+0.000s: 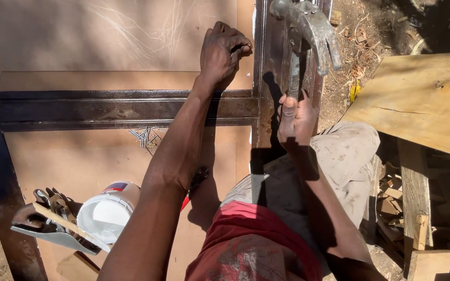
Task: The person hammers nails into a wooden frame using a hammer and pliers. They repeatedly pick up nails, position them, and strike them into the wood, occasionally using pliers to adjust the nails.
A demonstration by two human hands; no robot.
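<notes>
one view only, head cam, so no 2nd view to share w/ it. looks steeply down from the person's head, facing fwd over their own lap and knee. close in: both forearms fill the middle of the frame, left hand near the top edge, right hand centre-right. hammer head is partly cut off at the top. board fills the left half, ground and plywood lie at the right.

A flat brown hardboard panel, crossed by a dark wooden frame, carries everything. On it lie a loose heap of nails, a white plastic tub and a hand plane.
</notes>
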